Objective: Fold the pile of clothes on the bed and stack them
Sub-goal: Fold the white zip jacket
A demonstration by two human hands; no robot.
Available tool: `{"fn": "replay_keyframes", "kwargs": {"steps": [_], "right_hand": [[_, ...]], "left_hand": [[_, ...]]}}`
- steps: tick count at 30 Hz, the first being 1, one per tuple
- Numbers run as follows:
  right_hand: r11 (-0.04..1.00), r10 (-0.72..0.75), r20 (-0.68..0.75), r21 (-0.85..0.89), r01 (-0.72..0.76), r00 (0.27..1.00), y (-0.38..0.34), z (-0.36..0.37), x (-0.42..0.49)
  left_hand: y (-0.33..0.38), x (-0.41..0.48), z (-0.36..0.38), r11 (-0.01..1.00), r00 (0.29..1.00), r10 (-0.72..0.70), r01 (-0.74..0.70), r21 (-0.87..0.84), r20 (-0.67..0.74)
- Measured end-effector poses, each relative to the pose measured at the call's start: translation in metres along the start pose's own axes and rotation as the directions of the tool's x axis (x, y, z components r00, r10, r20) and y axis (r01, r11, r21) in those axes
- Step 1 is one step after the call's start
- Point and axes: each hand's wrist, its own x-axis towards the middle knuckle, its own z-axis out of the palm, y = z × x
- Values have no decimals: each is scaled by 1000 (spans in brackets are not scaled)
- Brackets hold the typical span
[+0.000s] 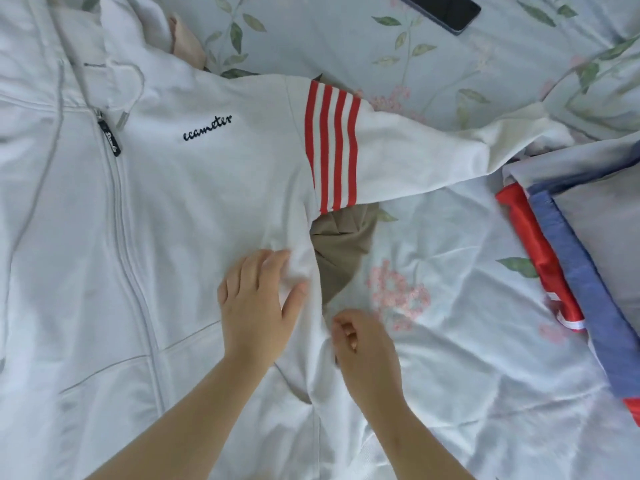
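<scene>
Phone cut by top edge; olive garment mostly hidden under white hoodie.

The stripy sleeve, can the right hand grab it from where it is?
Probably yes: the striped sleeve lies uncovered just beyond the right hand, though that hand seems to be pinching the edge of the white hoodie.

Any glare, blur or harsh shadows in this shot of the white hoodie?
Head view: soft, even daylight, no strong glare; the white hoodie looks washed out, its folds faint. Head view: only weak shadows under the left hand and right hand. Head view: slightly soft overall, logo lettering readable.
</scene>
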Motion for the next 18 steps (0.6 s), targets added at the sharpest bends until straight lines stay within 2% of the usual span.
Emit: {"fn": "replay_keyframes", "kwargs": {"steps": [2,4,5,7,9,11,13,15,17,18], "right_hand": [[980,-85,100,-171,101,991,-3,8,-10],[944,-62,200,-306,122,978,-3,13,-15],[959,-25,198,-274,80,980,-2,12,-16],[995,81,130,-72,-72,988,1,3,-19],[972,195,38,123,-199,980,9,-9,-25],[940,293,4,181,-289,956,16,-17,-39],[940,321,-28,129,-315,947,24,-17,-55],[941,338,-16,-33,-338,941,32,-18,-65],[926,342,110,-210,-314,933,39,-23,-73],[932,334,179,-213,-295,926,43,-25,-76]], "left_hand": [[-3,-5,-2,1000,999,-18,18,0,42],[-8,-10,-3,999,996,40,-40,5,74],[-11,-11,-4,997,994,74,-74,3,78],[-17,-14,-4,994,990,113,-113,-5,88],[-21,-19,-4,990,983,141,-143,9,118],[-26,-24,-3,984,973,169,-176,33,159],[-30,-32,-2,980,959,170,-189,65,227],[-37,-39,2,978,952,138,-174,111,274],[-44,-47,4,979,948,105,-151,136,300],[-45,-51,5,978,945,102,-152,143,309]]}}
